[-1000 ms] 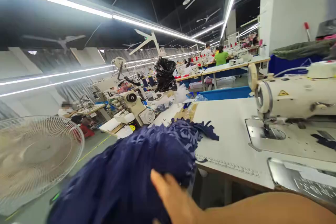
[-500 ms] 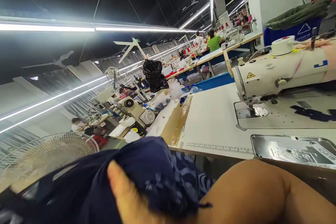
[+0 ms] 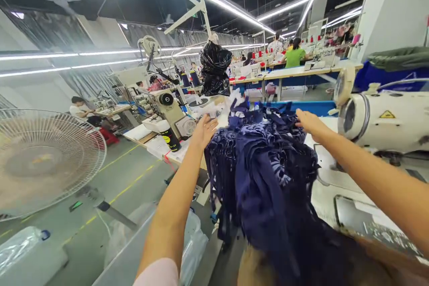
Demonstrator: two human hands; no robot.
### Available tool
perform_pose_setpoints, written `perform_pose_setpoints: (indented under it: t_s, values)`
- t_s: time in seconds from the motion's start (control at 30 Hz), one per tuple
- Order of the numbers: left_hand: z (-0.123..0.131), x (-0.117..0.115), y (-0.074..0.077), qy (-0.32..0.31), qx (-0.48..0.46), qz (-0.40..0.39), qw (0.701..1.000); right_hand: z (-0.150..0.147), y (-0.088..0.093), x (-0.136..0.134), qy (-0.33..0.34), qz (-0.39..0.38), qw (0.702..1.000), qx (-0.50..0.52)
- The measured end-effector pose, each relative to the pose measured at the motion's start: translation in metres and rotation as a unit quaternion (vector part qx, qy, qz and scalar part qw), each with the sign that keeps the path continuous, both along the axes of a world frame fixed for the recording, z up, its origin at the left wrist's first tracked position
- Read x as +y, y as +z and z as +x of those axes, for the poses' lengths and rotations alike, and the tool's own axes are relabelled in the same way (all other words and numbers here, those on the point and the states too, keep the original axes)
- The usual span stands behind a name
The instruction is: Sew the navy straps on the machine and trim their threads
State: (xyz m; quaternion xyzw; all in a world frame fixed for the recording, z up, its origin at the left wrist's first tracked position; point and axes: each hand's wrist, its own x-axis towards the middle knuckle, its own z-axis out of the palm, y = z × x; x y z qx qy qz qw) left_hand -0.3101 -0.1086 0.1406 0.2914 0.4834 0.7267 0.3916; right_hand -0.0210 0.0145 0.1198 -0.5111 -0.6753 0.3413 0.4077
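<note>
A large heap of navy cloth pieces (image 3: 258,178), some with a pale blue print, lies over the table edge and hangs down toward my lap. At its far left side is my left hand (image 3: 203,132), fingers stretched out and apart, at the edge of the cloth. On the opposite side, my right hand (image 3: 310,123) is also open, its fingertips beside the heap's upper right edge. Neither hand's fingers wrap round the fabric. A white sewing machine (image 3: 392,118) stands close to the right forearm, partly covered below by the cloth.
A caged fan (image 3: 47,161) stands at left. Behind the heap hangs a black plastic bag (image 3: 215,69), near another sewing machine (image 3: 174,111) and a black thread cone (image 3: 170,136). A blue bin (image 3: 321,108) lies beyond the table. Co-workers sit at farther benches.
The view has levelled and turned. The navy cloth, earlier low by my hand, is now heaped on the table edge. Both arms now reach forward, with a hand at each side of it.
</note>
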Motion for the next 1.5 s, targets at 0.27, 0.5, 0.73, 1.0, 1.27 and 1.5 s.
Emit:
perform_pose_setpoints:
  t_s: [0.27,0.5,0.73,1.0,1.27,1.5]
  values:
    - [-0.008,-0.038,-0.030,0.012,0.061,0.049,0.997,0.012,-0.039,-0.005,0.052,0.055,0.995,-0.059]
    - [0.013,-0.060,-0.043,-0.010,0.159,0.049,0.986,0.026,-0.059,-0.025,0.077,0.095,0.990,-0.074]
    - [0.029,-0.067,-0.062,-0.067,0.207,0.016,0.976,0.040,-0.057,-0.053,0.062,0.153,0.984,-0.072]
    - [0.064,-0.073,-0.085,-0.138,0.256,-0.026,0.956,0.032,-0.062,-0.095,0.180,0.091,0.979,-0.018]
    - [0.118,-0.064,-0.102,-0.089,0.409,-0.038,0.907,-0.002,-0.082,-0.108,0.217,-0.053,0.974,0.044]
    - [0.209,-0.107,-0.126,-0.128,0.544,0.028,0.829,-0.010,-0.073,-0.136,0.202,-0.174,0.954,0.134]
